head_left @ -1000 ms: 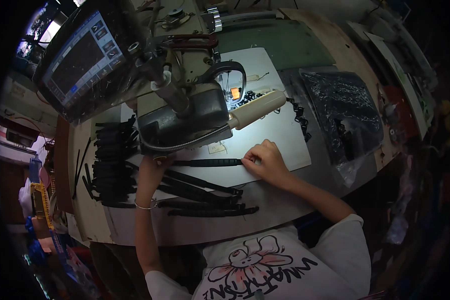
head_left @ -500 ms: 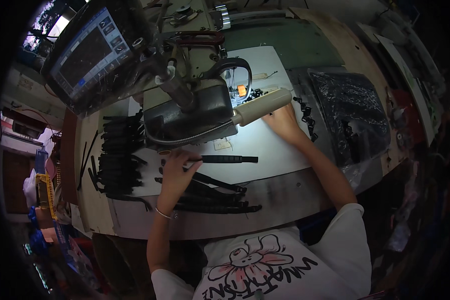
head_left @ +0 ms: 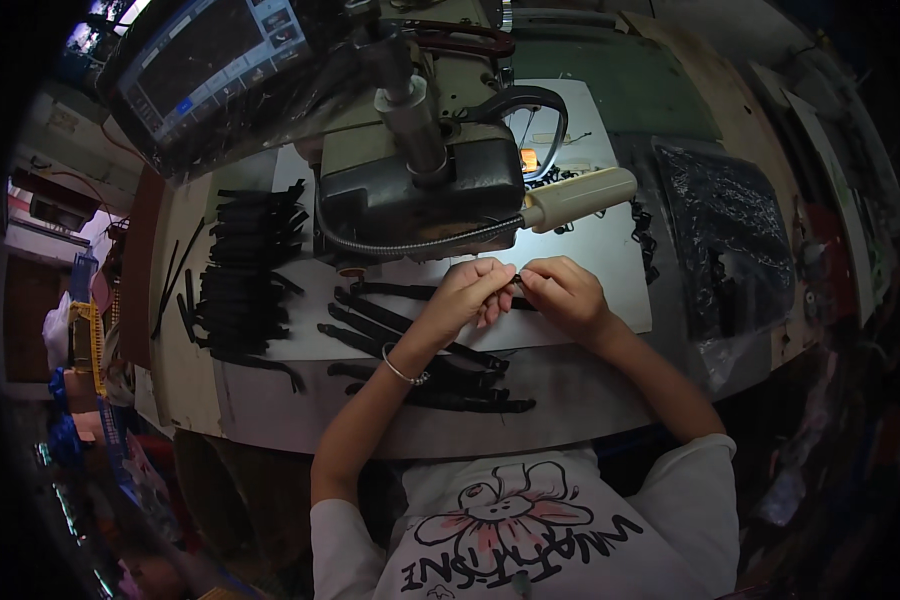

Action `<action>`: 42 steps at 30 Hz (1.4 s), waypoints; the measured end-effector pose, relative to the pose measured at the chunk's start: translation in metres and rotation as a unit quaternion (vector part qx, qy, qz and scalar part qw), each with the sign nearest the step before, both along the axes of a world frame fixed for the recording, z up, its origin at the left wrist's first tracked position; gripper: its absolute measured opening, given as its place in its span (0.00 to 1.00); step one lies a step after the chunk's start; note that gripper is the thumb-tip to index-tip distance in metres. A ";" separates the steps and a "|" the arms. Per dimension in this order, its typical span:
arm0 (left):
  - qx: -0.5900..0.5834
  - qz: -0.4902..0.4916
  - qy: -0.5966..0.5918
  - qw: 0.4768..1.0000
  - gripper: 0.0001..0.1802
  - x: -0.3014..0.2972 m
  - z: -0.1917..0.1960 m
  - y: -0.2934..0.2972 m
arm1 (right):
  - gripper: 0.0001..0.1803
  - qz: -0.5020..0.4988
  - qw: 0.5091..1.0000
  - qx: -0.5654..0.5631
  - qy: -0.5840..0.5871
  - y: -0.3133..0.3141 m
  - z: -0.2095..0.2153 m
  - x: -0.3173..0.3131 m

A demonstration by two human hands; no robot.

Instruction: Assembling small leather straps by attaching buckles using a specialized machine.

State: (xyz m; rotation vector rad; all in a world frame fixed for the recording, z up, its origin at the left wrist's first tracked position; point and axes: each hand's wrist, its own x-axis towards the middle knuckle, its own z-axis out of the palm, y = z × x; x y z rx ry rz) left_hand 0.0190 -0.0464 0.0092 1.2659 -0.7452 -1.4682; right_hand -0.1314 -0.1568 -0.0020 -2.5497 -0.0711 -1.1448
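Observation:
My left hand [head_left: 470, 292] and my right hand [head_left: 568, 297] meet over the front part of the white work sheet [head_left: 610, 305]. Both are closed, thumbs and fingertips pinching a small black piece [head_left: 517, 279] between them; it is too small and covered to name for sure. Beneath the left hand runs a black strap [head_left: 400, 290], its other end showing past the fingers. More black straps [head_left: 470, 393] lie fanned out near the table's front edge, below my left wrist.
A sewing machine head [head_left: 420, 190] with a pale lamp [head_left: 580, 198] stands just beyond my hands. A screen [head_left: 210, 70] hangs at upper left. Stacked black straps [head_left: 245, 270] lie left. Small black buckle-like pieces [head_left: 643, 240] and a plastic bag [head_left: 725, 235] are at right.
My left hand has moved right, away from the strap end it pinched. My right hand has come back from beside the lamp to meet it. The view has shifted slightly.

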 end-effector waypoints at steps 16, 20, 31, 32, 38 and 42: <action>-0.033 0.047 -0.344 0.937 0.09 -0.015 0.022 0.025 | 0.14 0.108 0.719 0.671 0.142 0.023 0.003 -0.006; -0.065 0.053 -0.401 0.912 0.09 -0.025 0.024 0.031 | 0.09 0.112 0.722 0.663 0.164 0.021 -0.003 -0.017; -0.190 0.058 -0.550 0.811 0.08 -0.027 0.000 0.021 | 0.05 -0.002 0.679 0.706 0.200 0.031 0.003 -0.057; -0.174 0.072 -0.581 0.792 0.08 -0.031 0.001 0.015 | 0.04 -0.032 0.682 0.705 0.190 0.028 0.005 -0.056; -0.123 0.029 -0.549 0.826 0.08 -0.028 0.000 0.003 | 0.06 -0.172 0.862 0.439 0.185 0.025 0.001 -0.044; -0.117 0.100 -0.496 0.855 0.07 -0.025 -0.010 0.005 | 0.07 -0.199 0.896 0.366 0.153 0.031 0.003 -0.030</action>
